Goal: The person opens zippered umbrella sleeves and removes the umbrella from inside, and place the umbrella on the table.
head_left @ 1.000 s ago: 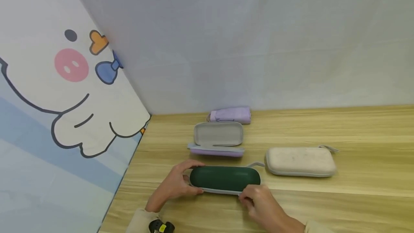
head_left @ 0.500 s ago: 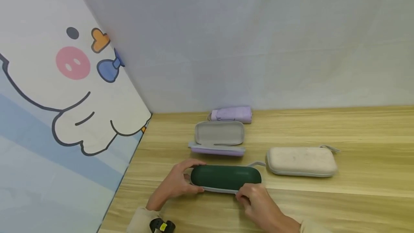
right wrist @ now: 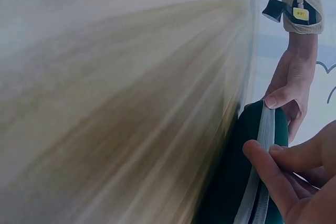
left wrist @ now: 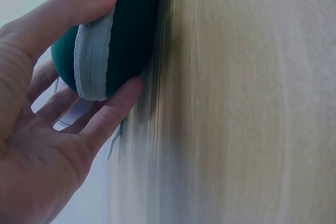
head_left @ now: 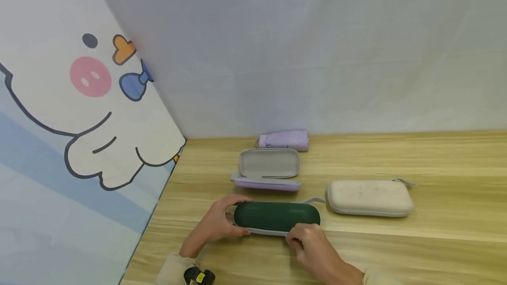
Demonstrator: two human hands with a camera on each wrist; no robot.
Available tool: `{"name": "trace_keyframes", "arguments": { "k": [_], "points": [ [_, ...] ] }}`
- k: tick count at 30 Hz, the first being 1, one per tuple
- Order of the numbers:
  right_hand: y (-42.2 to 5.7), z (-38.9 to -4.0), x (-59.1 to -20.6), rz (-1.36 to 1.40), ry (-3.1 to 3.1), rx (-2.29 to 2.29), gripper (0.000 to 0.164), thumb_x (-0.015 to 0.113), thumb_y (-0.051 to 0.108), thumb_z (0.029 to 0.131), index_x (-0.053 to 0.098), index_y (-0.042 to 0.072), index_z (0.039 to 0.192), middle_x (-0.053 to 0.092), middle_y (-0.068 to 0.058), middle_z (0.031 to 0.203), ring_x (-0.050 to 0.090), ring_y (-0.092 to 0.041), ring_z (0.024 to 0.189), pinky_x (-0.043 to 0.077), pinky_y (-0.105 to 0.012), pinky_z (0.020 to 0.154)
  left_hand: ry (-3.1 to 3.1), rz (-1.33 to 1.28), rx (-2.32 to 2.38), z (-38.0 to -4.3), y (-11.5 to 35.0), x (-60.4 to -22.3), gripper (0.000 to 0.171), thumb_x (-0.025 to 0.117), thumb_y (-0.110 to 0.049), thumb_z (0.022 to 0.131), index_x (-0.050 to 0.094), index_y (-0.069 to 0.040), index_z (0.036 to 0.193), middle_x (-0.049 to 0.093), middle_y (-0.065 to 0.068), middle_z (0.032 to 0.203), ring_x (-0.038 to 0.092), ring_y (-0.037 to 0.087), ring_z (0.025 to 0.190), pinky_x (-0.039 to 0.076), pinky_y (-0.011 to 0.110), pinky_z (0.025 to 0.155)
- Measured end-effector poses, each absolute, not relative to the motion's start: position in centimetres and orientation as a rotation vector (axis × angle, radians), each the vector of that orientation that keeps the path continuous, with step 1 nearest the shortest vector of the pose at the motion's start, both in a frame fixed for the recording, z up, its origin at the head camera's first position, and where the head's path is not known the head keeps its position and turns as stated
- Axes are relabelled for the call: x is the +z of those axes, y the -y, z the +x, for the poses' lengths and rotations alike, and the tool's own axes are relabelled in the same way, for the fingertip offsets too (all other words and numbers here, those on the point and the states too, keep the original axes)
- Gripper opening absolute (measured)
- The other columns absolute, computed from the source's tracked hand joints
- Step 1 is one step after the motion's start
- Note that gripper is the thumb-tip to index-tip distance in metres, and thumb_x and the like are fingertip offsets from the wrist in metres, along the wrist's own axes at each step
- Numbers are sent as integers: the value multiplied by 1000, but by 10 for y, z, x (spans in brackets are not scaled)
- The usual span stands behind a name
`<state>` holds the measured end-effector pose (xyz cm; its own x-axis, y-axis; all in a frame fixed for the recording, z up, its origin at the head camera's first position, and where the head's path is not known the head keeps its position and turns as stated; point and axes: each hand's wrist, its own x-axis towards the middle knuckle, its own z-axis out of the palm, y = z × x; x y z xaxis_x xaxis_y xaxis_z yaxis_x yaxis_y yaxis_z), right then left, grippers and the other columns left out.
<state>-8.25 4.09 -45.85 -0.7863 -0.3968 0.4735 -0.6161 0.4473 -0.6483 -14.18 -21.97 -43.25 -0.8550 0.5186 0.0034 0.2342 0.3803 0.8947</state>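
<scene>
A dark green hard zip case [head_left: 273,216] with a pale grey zipper [left wrist: 93,59] lies at the front of the table. My left hand [head_left: 222,220] grips its left end, thumb on the zipper band and fingers round the back and underside. At the front edge, right of the middle, my right hand [head_left: 313,246] pinches the zipper [right wrist: 268,129]; the pull itself is hidden by the fingers. In the right wrist view the zipper strips stand apart with a dark gap on the near side of these fingers, and lie together towards the left hand.
Behind the green case stands an open purple case [head_left: 267,185] with a grey lining [head_left: 269,163]. A folded lilac umbrella-like roll [head_left: 284,140] lies beyond it. To the right rests a beige zip case [head_left: 368,198] with a grey strap. A pale curtain [head_left: 336,56] closes off the back.
My right hand has slid a short way left along the front zipper of the green case. The left hand keeps its grip, and the case stays in place.
</scene>
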Motion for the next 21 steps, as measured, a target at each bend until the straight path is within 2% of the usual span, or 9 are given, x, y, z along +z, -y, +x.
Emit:
{"name": "trace_keyframes", "arguments": {
  "k": [7, 14, 21],
  "points": [
    [-37, -83, -457, 864, 2424, 1237, 31, 62, -23, 62, 68, 7, 67, 64, 3, 69, 60, -6, 66, 47, -16, 57, -2357, 657, 1470, -141, 220, -431, 64, 84, -1, 66, 58, -5, 124, 54, 11, 126, 50, 31, 112, 54, 38, 75],
    [-31, -82, -456, 871, 2467, 1285, 28, 61, -23, 66, 69, 4, 69, 66, -1, 72, 62, -9, 68, 48, -18, 58, -2363, 642, 1469, -142, 221, -436, 65, 85, -1, 65, 59, -4, 124, 54, 11, 126, 49, 31, 114, 53, 37, 76],
    [-25, -83, -456, 871, 2457, 1287, 28, 62, -23, 65, 68, 4, 68, 65, -1, 70, 61, -8, 66, 48, -18, 58, -2402, 662, 1461, -151, 228, -461, 66, 88, -10, 63, 61, -16, 123, 55, 2, 124, 51, 25, 111, 54, 32, 74]
  ]
}}
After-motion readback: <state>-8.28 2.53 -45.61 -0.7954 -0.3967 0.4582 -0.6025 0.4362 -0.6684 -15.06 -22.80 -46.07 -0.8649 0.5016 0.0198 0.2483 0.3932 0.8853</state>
